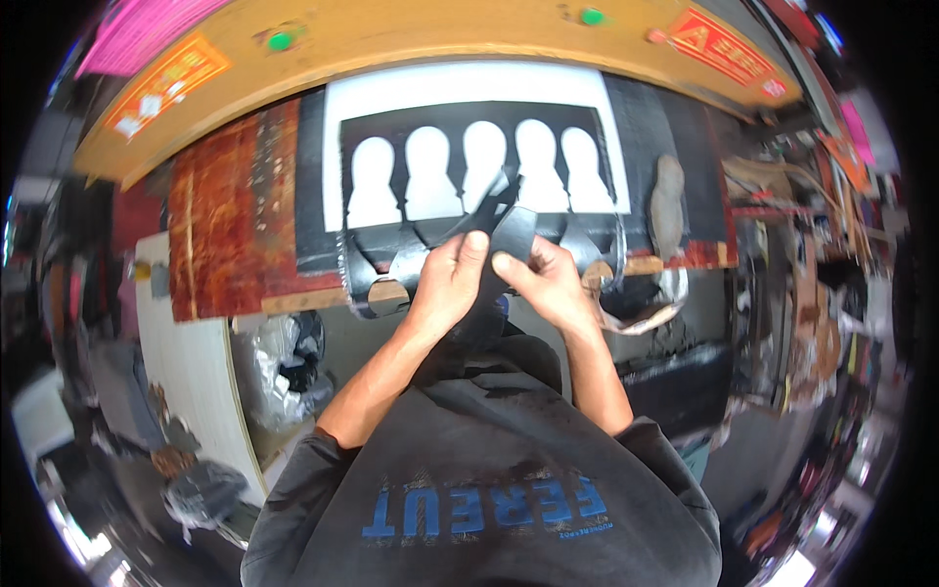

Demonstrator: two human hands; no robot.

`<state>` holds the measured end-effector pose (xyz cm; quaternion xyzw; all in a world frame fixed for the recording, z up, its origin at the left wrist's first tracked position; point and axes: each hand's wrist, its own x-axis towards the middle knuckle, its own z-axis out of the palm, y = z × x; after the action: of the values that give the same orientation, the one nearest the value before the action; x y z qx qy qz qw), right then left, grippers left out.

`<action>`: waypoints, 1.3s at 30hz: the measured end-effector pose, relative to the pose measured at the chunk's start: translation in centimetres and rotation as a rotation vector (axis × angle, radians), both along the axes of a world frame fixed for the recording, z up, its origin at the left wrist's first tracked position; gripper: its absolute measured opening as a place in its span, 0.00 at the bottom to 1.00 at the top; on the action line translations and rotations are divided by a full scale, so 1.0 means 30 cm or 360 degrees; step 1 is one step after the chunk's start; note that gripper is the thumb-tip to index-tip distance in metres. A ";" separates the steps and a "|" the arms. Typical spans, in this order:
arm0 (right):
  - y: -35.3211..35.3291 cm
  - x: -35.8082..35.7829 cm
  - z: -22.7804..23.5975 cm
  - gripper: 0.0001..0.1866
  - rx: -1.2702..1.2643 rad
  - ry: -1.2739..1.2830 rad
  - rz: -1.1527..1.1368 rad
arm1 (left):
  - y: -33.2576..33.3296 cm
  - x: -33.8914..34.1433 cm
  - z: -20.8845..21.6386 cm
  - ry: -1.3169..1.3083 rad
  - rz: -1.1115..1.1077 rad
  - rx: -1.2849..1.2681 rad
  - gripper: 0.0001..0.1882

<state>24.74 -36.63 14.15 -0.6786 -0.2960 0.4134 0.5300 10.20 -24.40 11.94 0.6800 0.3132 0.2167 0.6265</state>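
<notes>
Left hand [448, 279] and right hand [548, 279] both grasp a black cut piece [501, 230], held up close to the body above the bench [245, 225]. Behind it lies a black sheet [391, 137] with five rounded cut-outs on a white board [469, 83]

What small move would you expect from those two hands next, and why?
Probably lifting the black piece clear of the cut sheet. The left hand and right hand both pinch it just above the sheet, whose five openings show white, so it looks freshly cut out.
</notes>
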 end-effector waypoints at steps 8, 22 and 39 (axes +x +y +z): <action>-0.081 -0.141 -0.009 0.12 0.0188 0.0455 -0.0905 | 0.010 0.017 -0.066 0.0098 -0.0686 0.0102 0.36; -0.630 -0.233 0.093 0.13 0.1030 0.0022 -0.1855 | 0.321 0.197 0.071 -0.0320 0.0163 -0.0796 0.25; -1.123 0.145 -1.155 0.07 -0.0676 0.0597 -0.0717 | 0.416 -0.687 0.160 -0.0218 0.0567 -0.1010 0.20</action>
<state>29.08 -70.33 -20.50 -0.7341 0.0560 0.4558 0.5002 -10.42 -11.92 16.73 0.3706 0.4357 0.2593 0.7782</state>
